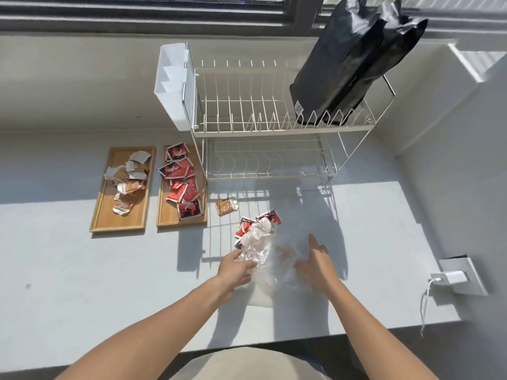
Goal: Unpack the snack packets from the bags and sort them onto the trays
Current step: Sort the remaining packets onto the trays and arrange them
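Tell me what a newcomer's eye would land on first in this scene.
First, the tall black bag standing on the top tier of the wire dish rack at the back. Next, two wooden trays on the left: the left tray holds beige packets, the right tray red packets. In front, the left hand grips a clear plastic bag lying over a few red packets on the counter, with the right hand open beside it.

This looks like a home kitchen: a pale grey countertop (82, 264) runs under a dark-framed window (164, 12), bearing a two-tier chrome wire dish rack (269, 127) with a white plastic cutlery holder (171, 86), beside a white wall socket (463, 275).
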